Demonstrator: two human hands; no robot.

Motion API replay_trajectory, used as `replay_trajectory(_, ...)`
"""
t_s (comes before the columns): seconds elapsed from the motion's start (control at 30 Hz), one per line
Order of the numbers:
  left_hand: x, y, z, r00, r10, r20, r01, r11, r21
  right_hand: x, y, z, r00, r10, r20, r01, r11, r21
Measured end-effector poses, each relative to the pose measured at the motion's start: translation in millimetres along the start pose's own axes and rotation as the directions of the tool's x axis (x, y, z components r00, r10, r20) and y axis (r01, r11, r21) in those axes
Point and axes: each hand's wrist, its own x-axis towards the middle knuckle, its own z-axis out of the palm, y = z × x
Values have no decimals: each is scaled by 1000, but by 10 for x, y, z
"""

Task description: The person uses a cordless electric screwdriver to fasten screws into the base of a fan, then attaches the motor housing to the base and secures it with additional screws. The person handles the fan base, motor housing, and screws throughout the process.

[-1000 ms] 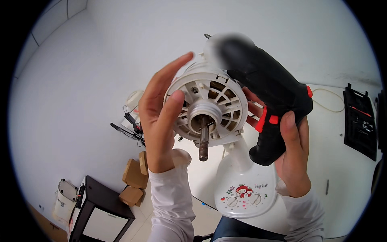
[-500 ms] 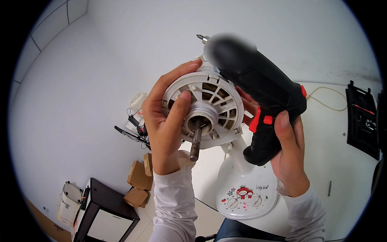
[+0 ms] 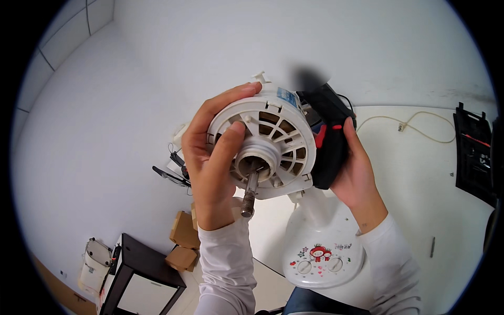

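Observation:
The white motor housing [image 3: 287,118] of a fan, with a slotted round front, is gripped by my left hand [image 3: 206,157], its thumb pressed on the front near the collar. From the collar's opening a metal shaft [image 3: 250,197] sticks out toward me. Below, a white stand with a base [image 3: 310,268], printed with red cartoon figures and fitted with two knobs, rests on the table. My right hand [image 3: 357,181] is wrapped round the handle of a black and red cordless screwdriver [image 3: 331,157], right beside the housing. Its body is partly behind the housing and its far end is blurred, so the bit cannot be made out.
On the white table [image 3: 409,173] lie a pale cable [image 3: 430,114], a black tool case [image 3: 472,152] at the right edge and a thin dark rod [image 3: 432,247]. Cardboard boxes [image 3: 184,231] and a dark cabinet [image 3: 139,278] stand at lower left.
The cordless screwdriver has moved left and away from me, from in front of the housing to partly behind it. The housing has shifted slightly left, still in my left hand.

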Motion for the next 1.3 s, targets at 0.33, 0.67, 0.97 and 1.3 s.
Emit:
replay_trajectory(0.33, -16, 4, -7, 998, 60, -32, -58, 997, 59, 169, 4, 14, 998, -3, 61, 6, 999, -46)
replay_trajectory(0.67, 97, 46, 34, 995, -95, 13, 95, 995, 16, 179, 11, -234, 981, 36, 192, -61, 990, 128)
replay_trajectory(0.97, 39, 30, 35, 998, -50, -45, 50, 999, -1, 127, 66, -326, 960, 149, 238, -200, 957, 209)
replay_trajectory(1.3, 28, -35, 51, 999, -3, -50, 3, 1000, -2, 178, 70, -413, 927, 127, 352, -184, 974, 134)
